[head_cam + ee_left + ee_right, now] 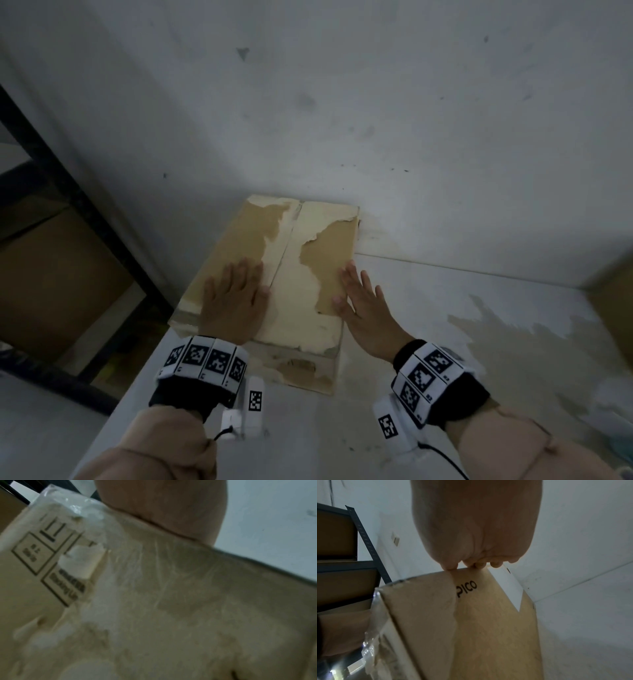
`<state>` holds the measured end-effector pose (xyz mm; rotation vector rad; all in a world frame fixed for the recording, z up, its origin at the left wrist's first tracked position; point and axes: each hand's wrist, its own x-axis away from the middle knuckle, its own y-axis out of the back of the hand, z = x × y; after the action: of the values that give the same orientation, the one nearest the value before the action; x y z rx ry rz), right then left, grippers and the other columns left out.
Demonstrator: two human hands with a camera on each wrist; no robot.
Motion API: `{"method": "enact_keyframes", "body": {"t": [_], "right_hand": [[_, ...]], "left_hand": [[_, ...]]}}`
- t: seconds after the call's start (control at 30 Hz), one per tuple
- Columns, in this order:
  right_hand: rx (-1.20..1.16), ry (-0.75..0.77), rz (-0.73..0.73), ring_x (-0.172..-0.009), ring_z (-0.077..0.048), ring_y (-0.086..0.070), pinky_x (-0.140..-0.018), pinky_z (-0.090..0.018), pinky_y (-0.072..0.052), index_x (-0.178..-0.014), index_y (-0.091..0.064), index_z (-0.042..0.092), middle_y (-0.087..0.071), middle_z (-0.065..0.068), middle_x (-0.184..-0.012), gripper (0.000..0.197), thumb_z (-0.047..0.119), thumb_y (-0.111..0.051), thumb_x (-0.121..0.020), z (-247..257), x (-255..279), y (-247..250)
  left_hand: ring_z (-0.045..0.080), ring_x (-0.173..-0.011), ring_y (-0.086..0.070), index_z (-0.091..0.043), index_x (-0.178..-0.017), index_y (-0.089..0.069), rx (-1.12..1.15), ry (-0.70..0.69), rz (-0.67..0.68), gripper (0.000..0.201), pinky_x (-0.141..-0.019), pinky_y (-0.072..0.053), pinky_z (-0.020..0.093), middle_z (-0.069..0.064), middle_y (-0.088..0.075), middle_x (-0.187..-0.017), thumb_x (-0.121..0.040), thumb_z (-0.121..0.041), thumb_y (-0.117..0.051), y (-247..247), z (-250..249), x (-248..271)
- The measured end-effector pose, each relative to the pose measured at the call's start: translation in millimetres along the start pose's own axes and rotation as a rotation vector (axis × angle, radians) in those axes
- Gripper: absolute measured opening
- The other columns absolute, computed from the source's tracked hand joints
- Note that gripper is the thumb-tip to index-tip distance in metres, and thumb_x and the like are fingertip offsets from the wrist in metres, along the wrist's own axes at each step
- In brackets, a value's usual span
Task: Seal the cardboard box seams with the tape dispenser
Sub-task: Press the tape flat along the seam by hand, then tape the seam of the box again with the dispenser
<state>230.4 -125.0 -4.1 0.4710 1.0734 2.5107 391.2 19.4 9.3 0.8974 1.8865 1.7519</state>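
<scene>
Two hands lie flat, fingers straight, on a worn cardboard box [308, 260] resting on a white bench [428, 308] against the wall. Left hand [234, 301] presses the left flap beside the centre seam; right hand [363, 305] rests along the box's right edge.

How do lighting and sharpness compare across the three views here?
Head view: dim, wide-angle bending, cardboard box readable. Left wrist view: smeared by blur, print on the box side barely legible. Right wrist view: sharpest, "PICO" lettering clear, right hand in shadow.
</scene>
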Motion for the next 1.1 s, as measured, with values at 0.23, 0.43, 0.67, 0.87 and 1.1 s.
{"method": "enact_keyframes", "body": {"t": [0.23, 0.43, 0.67, 0.87, 1.1], "right_hand": [[0.085, -0.007, 0.001, -0.142, -0.016, 0.016, -0.114, -0.04, 0.012, -0.146, 0.006, 0.026, 0.016, 0.008, -0.154, 0.056, 0.044, -0.017, -0.098, 26.9, -39.9, -16.5], [0.068, -0.033, -0.017, -0.142, -0.016, 0.014, -0.114, -0.042, 0.011, -0.145, 0.009, 0.028, 0.017, 0.01, -0.154, 0.055, 0.044, -0.015, -0.098, 30.9, -43.3, -23.7], [-0.055, -0.134, 0.001, -0.143, -0.018, 0.01, -0.113, -0.041, 0.007, -0.145, 0.009, 0.03, 0.017, 0.006, -0.154, 0.059, 0.05, -0.018, -0.095, 12.8, -13.3, -19.0], [-0.049, -0.298, -0.032, -0.142, -0.019, 0.014, -0.113, -0.039, 0.01, -0.147, -0.002, 0.025, 0.015, 0.001, -0.155, 0.062, 0.051, -0.024, -0.095, -48.8, 67.8, -25.6], [0.135, -0.389, -0.19, -0.14, -0.019, 0.018, -0.112, -0.037, 0.012, -0.147, -0.008, 0.021, 0.015, -0.004, -0.155, 0.109, 0.084, 0.014, -0.06, -130.5, 175.5, -8.0]], "left_hand": [[0.025, -0.145, -0.003, -0.029, -0.148, -0.006, -0.025, 0.023, -0.033, 0.052, -0.116, -0.008, 0.046, -0.001, -0.002, -0.158, -0.098, -0.039, -0.018, 7.0, 41.2, -28.3], [0.024, -0.145, -0.006, -0.028, -0.147, -0.012, -0.01, 0.008, -0.056, 0.051, -0.115, -0.009, 0.046, -0.001, -0.006, -0.158, -0.098, -0.038, -0.02, 6.1, 49.9, -35.4], [0.019, -0.143, -0.018, -0.026, -0.141, -0.031, 0.06, 0.045, -0.098, 0.043, -0.113, -0.009, 0.053, -0.003, -0.023, -0.154, -0.099, -0.033, -0.02, 14.1, 17.9, -6.9], [0.02, -0.144, -0.014, -0.025, -0.141, -0.032, 0.098, -0.137, -0.124, 0.071, -0.114, -0.008, 0.052, -0.002, -0.023, -0.154, -0.082, -0.056, -0.007, -14.5, -56.2, 44.0], [0.02, -0.146, 0.005, -0.03, -0.145, -0.021, 0.036, -0.206, -0.043, 0.056, -0.112, 0.008, 0.056, -0.003, -0.003, -0.158, -0.093, -0.05, -0.026, -43.5, -140.1, 83.5]]}}
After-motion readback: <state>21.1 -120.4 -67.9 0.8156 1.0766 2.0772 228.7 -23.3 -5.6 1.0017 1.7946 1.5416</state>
